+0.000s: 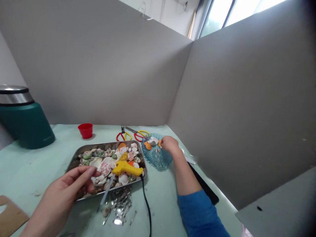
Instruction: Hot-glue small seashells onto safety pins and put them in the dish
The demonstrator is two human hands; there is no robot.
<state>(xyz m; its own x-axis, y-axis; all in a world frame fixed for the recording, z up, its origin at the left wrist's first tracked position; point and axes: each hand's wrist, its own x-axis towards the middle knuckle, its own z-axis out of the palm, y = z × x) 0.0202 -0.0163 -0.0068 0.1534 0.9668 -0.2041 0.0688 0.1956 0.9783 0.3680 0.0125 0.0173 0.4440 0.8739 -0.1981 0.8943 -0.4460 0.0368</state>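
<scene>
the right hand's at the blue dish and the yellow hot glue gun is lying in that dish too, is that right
Not quite: the yellow hot glue gun lies on the shells in the metal tray, as the head view shows. The right hand is indeed at the blue dish.

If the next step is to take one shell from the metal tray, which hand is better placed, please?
Left, probably. The left hand is at the metal tray, its fingers close to the shells. The right hand is farther from them, at the blue dish.
</scene>
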